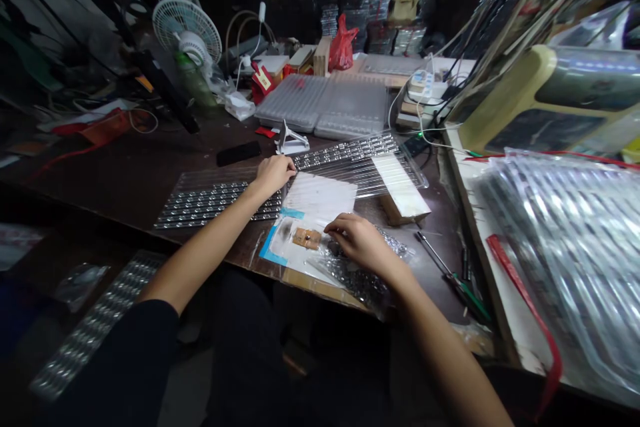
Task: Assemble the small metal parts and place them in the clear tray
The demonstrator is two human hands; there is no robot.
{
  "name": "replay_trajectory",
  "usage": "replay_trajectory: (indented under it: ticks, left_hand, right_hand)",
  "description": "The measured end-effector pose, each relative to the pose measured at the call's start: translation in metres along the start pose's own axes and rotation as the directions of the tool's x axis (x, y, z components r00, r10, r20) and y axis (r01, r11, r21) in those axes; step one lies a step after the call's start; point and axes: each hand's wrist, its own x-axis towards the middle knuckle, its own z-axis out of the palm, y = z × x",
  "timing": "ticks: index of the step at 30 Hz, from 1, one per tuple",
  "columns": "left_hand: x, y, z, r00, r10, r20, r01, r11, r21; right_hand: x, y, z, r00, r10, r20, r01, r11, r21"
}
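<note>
Watching from my end: left grip (pixel 277 172) at the left end of a long clear ribbed plastic tray lined with shiny metal pieces (pixel 350 150), fingertips bunched there; cannot tell whether they are clamped on tray or piece. Right grip (pixel 357 237) hangs just right of a small flat brown block (pixel 306 238), fingertips drawn close; any piece between them is too small for me to make out. The tray lies mid-counter (pixel 210 130), beyond the white ribbed sheet (pixel 325 195). My guess on handling: tray light, thin, springy, likely to flex and spill, so best taken by its rim; pieces hard, slick, nearly weightless, best pinched singly by the edges. The clear plastic bag of loose glittering bits (pixel 363 280), near and right, I judge limp and slithery. Count: one tray at the left grip, one similar clear tray with metal rows (pixel 200 207) nearer and left; one brown block; one bag; two bright blue tape patches (pixel 273 250); one white-topped wooden block (pixel 403 187) to the right; one green-handled metal-shafted tool (pixel 455 277); one black flat phone (pixel 239 153). Individual pieces too small to count.
</note>
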Motion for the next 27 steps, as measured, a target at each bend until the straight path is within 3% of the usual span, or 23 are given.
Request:
replay_trajectory:
  ticks: [3,6,8,12,15,20,27]
  left_hand:
    - [-0.002,-0.001,-0.003,0.998,0.028,-0.048,-0.031,0.998,-0.049]
    - [-0.024,-0.002,-0.013,0.988,0.113,-0.106,-0.132,0.972,-0.195]
    - [-0.052,-0.001,-0.019,0.980,0.184,-0.076,-0.199,0.925,-0.325]
    - [-0.120,0.007,-0.013,0.943,0.311,0.121,-0.230,0.869,-0.438]
    - [-0.153,0.013,0.004,0.948,0.314,0.054,-0.261,0.864,-0.431]
    - [-0.164,0.015,0.022,0.977,0.202,-0.070,-0.210,0.839,-0.501]
    - [-0.166,0.014,0.015,0.983,0.173,-0.065,-0.175,0.757,-0.629]
  right_hand:
    - [0.000,0.000,-0.001,1.000,0.007,0.002,-0.007,1.000,0.000]
    - [0.000,0.000,-0.001,1.000,0.016,-0.004,-0.016,1.000,0.009]
    - [0.000,0.000,-0.001,1.000,0.026,-0.009,-0.026,1.000,0.013]
    - [0.001,-0.001,0.000,0.999,0.039,-0.013,-0.039,0.999,0.014]
    - [0.002,-0.002,0.003,1.000,0.020,0.004,-0.020,1.000,0.018]
    - [0.003,0.000,0.005,1.000,0.015,0.013,-0.015,1.000,0.022]
    - [0.003,0.001,0.005,0.999,0.025,0.021,-0.025,0.999,0.021]
